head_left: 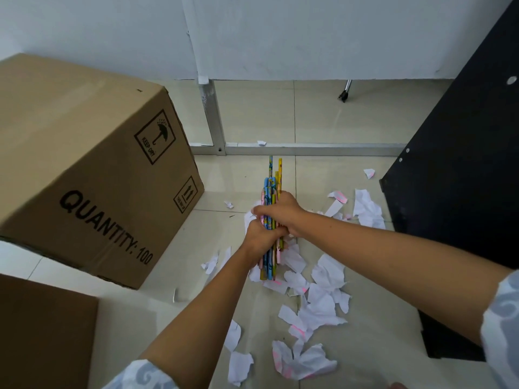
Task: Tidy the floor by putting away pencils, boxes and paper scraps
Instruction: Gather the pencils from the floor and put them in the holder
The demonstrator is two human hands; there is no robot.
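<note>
Cardboard fills the left side: a large box (84, 169) printed "QUANTITY: 100" stands on the tiled floor (317, 119), with a second box corner (42, 332) nearer the camera. Both hands curl round one bundle of coloured pencils (270, 192), the left hand (259, 237) lower, the right hand (280, 210) just above it. Torn paper scraps (317, 307) lie scattered beneath and to the right, reaching the black panel (460, 164). Bare tile stays open between the bundle and the metal frame rail (309, 150).
</note>
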